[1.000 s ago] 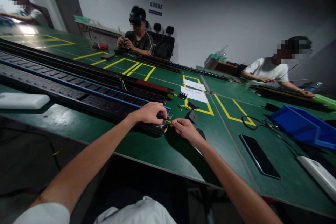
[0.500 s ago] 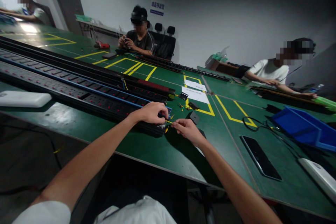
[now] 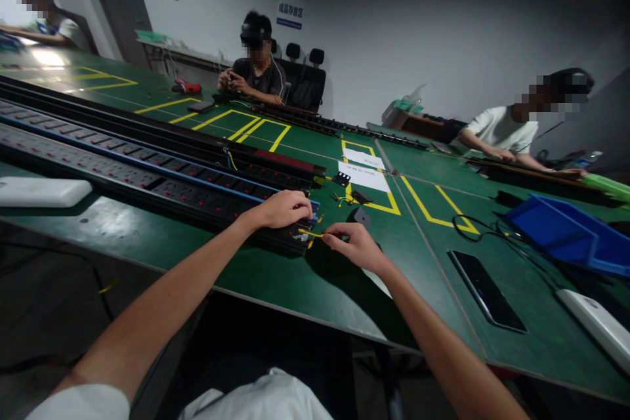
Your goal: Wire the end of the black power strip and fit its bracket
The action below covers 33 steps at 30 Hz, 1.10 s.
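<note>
A long black power strip (image 3: 162, 191) with red switches lies across the green table (image 3: 275, 275), its open end near the middle. My left hand (image 3: 283, 209) rests curled on that end, fingers wrapped over the top of the housing. My right hand (image 3: 355, 244) pinches a thin yellow wire (image 3: 315, 234) that runs into the strip's end. Small black parts (image 3: 361, 216) lie just beyond my right hand.
More black strips (image 3: 147, 138) lie parallel behind. A phone (image 3: 485, 289) lies face up at right, near a blue bin (image 3: 561, 233), a black cable loop (image 3: 472, 226) and a white box (image 3: 595, 325). Another white box (image 3: 42, 190) sits at left. Three other people work at the table.
My right hand has shifted slightly, keeping its pinch on the yellow wire, which now lies more level toward the strip's end. My left hand stays on the strip.
</note>
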{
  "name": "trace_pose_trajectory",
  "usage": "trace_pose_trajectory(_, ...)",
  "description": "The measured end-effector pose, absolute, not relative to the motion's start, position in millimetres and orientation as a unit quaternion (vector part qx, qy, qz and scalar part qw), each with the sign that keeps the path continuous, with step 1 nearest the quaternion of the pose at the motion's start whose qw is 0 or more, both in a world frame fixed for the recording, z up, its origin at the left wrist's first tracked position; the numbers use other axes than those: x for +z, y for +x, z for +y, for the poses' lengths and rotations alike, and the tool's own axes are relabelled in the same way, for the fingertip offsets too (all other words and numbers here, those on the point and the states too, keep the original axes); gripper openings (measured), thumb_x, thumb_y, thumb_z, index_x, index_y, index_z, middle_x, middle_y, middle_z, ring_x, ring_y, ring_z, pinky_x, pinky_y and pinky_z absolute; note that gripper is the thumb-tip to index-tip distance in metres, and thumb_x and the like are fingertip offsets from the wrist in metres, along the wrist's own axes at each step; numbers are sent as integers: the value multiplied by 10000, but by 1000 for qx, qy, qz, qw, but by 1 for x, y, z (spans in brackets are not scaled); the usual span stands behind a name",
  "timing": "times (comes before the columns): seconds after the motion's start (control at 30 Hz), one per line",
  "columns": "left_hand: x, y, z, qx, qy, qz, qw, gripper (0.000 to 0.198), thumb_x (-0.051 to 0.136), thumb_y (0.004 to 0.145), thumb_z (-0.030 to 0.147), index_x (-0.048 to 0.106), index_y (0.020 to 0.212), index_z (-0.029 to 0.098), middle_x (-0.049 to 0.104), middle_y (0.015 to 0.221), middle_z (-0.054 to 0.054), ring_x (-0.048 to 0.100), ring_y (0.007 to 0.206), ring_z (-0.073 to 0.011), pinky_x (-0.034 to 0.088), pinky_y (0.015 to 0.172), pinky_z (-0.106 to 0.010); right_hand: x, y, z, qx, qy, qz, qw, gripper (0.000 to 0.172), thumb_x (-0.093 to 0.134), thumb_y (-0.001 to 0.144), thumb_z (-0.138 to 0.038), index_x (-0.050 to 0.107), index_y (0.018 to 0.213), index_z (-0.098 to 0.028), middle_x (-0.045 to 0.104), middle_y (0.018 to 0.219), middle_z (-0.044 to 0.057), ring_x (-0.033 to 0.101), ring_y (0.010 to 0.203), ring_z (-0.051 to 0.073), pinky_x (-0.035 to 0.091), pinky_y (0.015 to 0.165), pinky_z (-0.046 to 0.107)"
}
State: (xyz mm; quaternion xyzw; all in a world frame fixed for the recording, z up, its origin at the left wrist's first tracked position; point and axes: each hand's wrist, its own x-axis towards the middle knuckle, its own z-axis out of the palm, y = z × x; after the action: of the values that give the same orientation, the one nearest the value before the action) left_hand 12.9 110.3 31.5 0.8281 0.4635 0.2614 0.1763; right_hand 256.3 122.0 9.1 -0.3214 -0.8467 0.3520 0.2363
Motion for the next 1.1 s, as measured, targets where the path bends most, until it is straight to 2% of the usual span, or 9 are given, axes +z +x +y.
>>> trace_pose_trajectory(0.2, 31, 13, 110, 260, 833, 459, 169, 248, 519, 901, 215, 759, 854, 177, 713, 940, -46, 648, 899, -166, 464, 832, -262, 8, 266, 128, 250, -338, -853, 310, 266, 609, 901, -401, 796, 970, -225, 723, 810, 66, 594, 654, 183, 438, 583, 288)
trace_pose_trajectory(0.47, 32, 12, 108, 247, 848, 446, 143, 181, 587, 795, 155, 753, 861, 180, 687, 896, -35, 623, 823, -149, 453, 759, -243, 6, 266, 129, 212, -326, -855, 342, 208, 620, 898, -344, 789, 951, -236, 695, 788, 51, 602, 662, 175, 463, 607, 290)
trace_pose_trajectory(0.73, 34, 12, 107, 242, 852, 440, 147, 187, 621, 740, 145, 752, 869, 178, 674, 871, -27, 613, 802, -142, 456, 737, -233, 4, 263, 126, 242, -346, -825, 374, 212, 617, 892, -366, 745, 968, -215, 709, 850, 70, 634, 740, 192, 481, 580, 280)
trace_pose_trajectory(0.83, 33, 12, 106, 246, 851, 441, 144, 179, 627, 750, 161, 753, 874, 182, 669, 877, -29, 615, 807, -144, 461, 748, -237, -1, 261, 126, 292, -372, -796, 379, 238, 626, 878, -397, 717, 974, -200, 712, 867, 84, 650, 746, 203, 491, 540, 278)
trace_pose_trajectory(1.1, 33, 12, 107, 251, 849, 445, 137, 167, 620, 760, 165, 749, 865, 180, 666, 878, -34, 617, 809, -147, 463, 752, -244, -7, 250, 125, 431, -394, -714, 388, 263, 699, 781, -446, 568, 827, -223, 680, 742, 52, 675, 700, 214, 529, 464, 274)
